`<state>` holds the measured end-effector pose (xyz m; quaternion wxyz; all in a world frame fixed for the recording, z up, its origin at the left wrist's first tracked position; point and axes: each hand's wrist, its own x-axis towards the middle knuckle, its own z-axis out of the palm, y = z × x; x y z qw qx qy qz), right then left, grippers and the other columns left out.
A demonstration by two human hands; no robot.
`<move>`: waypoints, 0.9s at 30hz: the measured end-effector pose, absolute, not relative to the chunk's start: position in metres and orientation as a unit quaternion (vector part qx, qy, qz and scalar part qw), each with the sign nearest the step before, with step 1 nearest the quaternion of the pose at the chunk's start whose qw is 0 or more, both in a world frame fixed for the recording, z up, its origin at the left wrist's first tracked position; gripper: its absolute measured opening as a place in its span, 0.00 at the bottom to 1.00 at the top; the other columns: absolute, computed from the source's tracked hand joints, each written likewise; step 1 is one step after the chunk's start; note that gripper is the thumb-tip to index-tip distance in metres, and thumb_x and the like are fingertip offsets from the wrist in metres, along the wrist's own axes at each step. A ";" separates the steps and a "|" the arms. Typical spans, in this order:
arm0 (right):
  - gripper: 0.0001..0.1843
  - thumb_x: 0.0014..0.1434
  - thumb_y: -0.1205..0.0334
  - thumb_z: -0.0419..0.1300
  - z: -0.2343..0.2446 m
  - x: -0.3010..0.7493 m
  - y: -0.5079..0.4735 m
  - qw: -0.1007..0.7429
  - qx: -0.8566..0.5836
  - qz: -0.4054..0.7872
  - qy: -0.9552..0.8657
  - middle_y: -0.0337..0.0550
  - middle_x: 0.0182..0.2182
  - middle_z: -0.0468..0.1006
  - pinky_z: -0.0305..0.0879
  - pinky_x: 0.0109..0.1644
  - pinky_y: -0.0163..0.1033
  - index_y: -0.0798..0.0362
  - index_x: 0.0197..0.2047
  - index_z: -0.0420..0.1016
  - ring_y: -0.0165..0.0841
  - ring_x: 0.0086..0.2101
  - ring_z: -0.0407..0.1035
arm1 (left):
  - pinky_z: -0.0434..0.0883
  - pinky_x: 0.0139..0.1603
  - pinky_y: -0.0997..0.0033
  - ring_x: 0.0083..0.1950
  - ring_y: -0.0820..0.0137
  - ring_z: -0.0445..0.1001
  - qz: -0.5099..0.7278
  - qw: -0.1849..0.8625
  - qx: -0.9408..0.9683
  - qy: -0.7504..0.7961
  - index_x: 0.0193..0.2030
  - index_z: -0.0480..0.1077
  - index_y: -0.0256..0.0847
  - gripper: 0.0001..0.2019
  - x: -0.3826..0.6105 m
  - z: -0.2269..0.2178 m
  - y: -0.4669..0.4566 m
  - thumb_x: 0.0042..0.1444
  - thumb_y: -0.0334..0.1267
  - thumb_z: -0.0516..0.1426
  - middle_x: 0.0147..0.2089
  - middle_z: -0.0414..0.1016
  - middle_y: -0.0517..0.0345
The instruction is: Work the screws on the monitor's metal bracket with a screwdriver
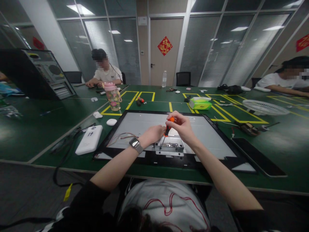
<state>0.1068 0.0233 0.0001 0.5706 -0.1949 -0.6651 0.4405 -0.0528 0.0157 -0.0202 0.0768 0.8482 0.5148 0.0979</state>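
A flat display panel [130,125] with a black frame lies on the table before me, its pale back facing up. Near its front edge a metal bracket [170,148] sits on the panel. My right hand [182,127] grips the top of an orange-and-black screwdriver [167,129], whose shaft slants down to the bracket. Beside the screwdriver, at the bracket's left rear, is my left hand [154,135] with its fingers closed together. What those fingertips hold, if anything, is hidden. Thin wires [124,135] run across the panel to the left.
A white power bank [89,140] and a white oval case [111,122] lie left of the panel. Behind stand a pink-lidded bottle [112,98] and a green packet [200,103]. A black phone-like slab [258,156] lies at right. Two people sit across the table.
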 end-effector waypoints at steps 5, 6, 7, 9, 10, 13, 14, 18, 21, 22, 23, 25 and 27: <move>0.16 0.57 0.50 0.66 0.002 0.107 0.022 0.508 -0.173 0.523 -0.663 0.42 0.37 0.79 0.69 0.47 0.42 0.47 0.46 0.81 0.34 0.38 0.73 | 0.69 0.42 0.67 0.40 0.64 0.75 0.090 0.070 0.849 0.515 0.43 0.70 0.35 0.12 -0.053 -0.023 0.017 0.65 0.30 0.46 0.40 0.77 0.47; 0.18 0.57 0.49 0.65 0.003 0.108 0.021 0.495 -0.164 0.547 -0.655 0.43 0.38 0.80 0.69 0.49 0.43 0.46 0.48 0.80 0.35 0.40 0.74 | 0.69 0.42 0.67 0.40 0.64 0.75 0.092 0.071 0.848 0.517 0.43 0.70 0.34 0.12 -0.052 -0.022 0.017 0.65 0.29 0.45 0.40 0.77 0.47; 0.18 0.57 0.48 0.65 0.004 0.108 0.021 0.487 -0.158 0.564 -0.648 0.44 0.39 0.81 0.69 0.49 0.44 0.47 0.48 0.80 0.36 0.41 0.74 | 0.69 0.42 0.68 0.40 0.64 0.75 0.094 0.072 0.846 0.520 0.43 0.70 0.34 0.12 -0.051 -0.022 0.017 0.66 0.29 0.45 0.41 0.77 0.47; 0.18 0.55 0.46 0.66 0.004 0.108 0.021 0.487 -0.158 0.574 -0.640 0.44 0.39 0.81 0.70 0.48 0.43 0.48 0.44 0.81 0.36 0.40 0.74 | 0.69 0.42 0.68 0.40 0.64 0.75 0.092 0.074 0.843 0.524 0.42 0.70 0.35 0.12 -0.051 -0.021 0.017 0.66 0.29 0.45 0.40 0.77 0.47; 0.17 0.53 0.46 0.68 0.004 0.108 0.021 0.490 -0.163 0.570 -0.639 0.44 0.38 0.81 0.71 0.46 0.42 0.48 0.41 0.81 0.35 0.38 0.74 | 0.69 0.41 0.68 0.39 0.64 0.75 0.089 0.074 0.843 0.525 0.42 0.70 0.35 0.12 -0.050 -0.020 0.017 0.66 0.29 0.45 0.39 0.77 0.47; 0.17 0.50 0.47 0.70 0.002 0.107 0.022 0.496 -0.182 0.558 -0.640 0.40 0.33 0.79 0.70 0.42 0.39 0.48 0.39 0.81 0.32 0.34 0.72 | 0.69 0.41 0.67 0.39 0.64 0.75 0.083 0.072 0.849 0.517 0.42 0.70 0.36 0.12 -0.051 -0.020 0.017 0.67 0.31 0.45 0.38 0.77 0.48; 0.17 0.51 0.48 0.70 0.002 0.107 0.022 0.496 -0.185 0.557 -0.640 0.40 0.32 0.79 0.70 0.42 0.39 0.48 0.40 0.81 0.32 0.33 0.72 | 0.69 0.41 0.68 0.39 0.64 0.75 0.085 0.071 0.850 0.515 0.42 0.70 0.36 0.12 -0.051 -0.021 0.018 0.67 0.31 0.46 0.39 0.77 0.48; 0.19 0.55 0.48 0.68 0.003 0.107 0.023 0.502 -0.177 0.558 -0.636 0.41 0.36 0.81 0.70 0.49 0.41 0.47 0.47 0.80 0.33 0.38 0.74 | 0.69 0.42 0.67 0.40 0.62 0.76 0.090 0.062 0.849 0.517 0.43 0.70 0.35 0.12 -0.053 -0.025 0.019 0.66 0.30 0.46 0.41 0.78 0.46; 0.21 0.57 0.47 0.65 0.005 0.108 0.023 0.489 -0.170 0.557 -0.650 0.45 0.41 0.82 0.70 0.52 0.44 0.48 0.50 0.79 0.35 0.42 0.75 | 0.70 0.43 0.67 0.42 0.61 0.77 0.093 0.058 0.846 0.522 0.44 0.71 0.34 0.13 -0.052 -0.026 0.019 0.66 0.31 0.45 0.41 0.78 0.44; 0.22 0.58 0.46 0.64 0.006 0.109 0.023 0.480 -0.170 0.557 -0.656 0.46 0.42 0.82 0.70 0.53 0.45 0.48 0.52 0.79 0.36 0.43 0.75 | 0.70 0.44 0.67 0.42 0.61 0.77 0.094 0.059 0.845 0.524 0.44 0.71 0.34 0.14 -0.052 -0.025 0.018 0.67 0.31 0.45 0.40 0.78 0.44; 0.23 0.59 0.47 0.64 0.006 0.110 0.023 0.471 -0.170 0.556 -0.663 0.47 0.44 0.82 0.70 0.53 0.45 0.48 0.53 0.78 0.37 0.43 0.75 | 0.70 0.44 0.66 0.42 0.61 0.77 0.094 0.060 0.844 0.525 0.44 0.71 0.34 0.14 -0.051 -0.023 0.017 0.67 0.31 0.45 0.40 0.78 0.44; 0.23 0.59 0.48 0.63 0.006 0.111 0.023 0.462 -0.171 0.545 -0.678 0.47 0.44 0.82 0.70 0.53 0.46 0.47 0.55 0.77 0.37 0.44 0.75 | 0.70 0.45 0.66 0.43 0.61 0.77 0.094 0.064 0.843 0.526 0.44 0.71 0.34 0.13 -0.050 -0.020 0.015 0.67 0.31 0.45 0.41 0.78 0.45; 0.19 0.57 0.50 0.66 0.005 0.111 0.023 0.479 -0.181 0.504 -0.696 0.44 0.41 0.81 0.70 0.50 0.45 0.47 0.50 0.80 0.36 0.41 0.74 | 0.70 0.44 0.66 0.42 0.61 0.77 0.095 0.068 0.842 0.527 0.44 0.71 0.35 0.13 -0.050 -0.018 0.013 0.66 0.31 0.46 0.42 0.78 0.45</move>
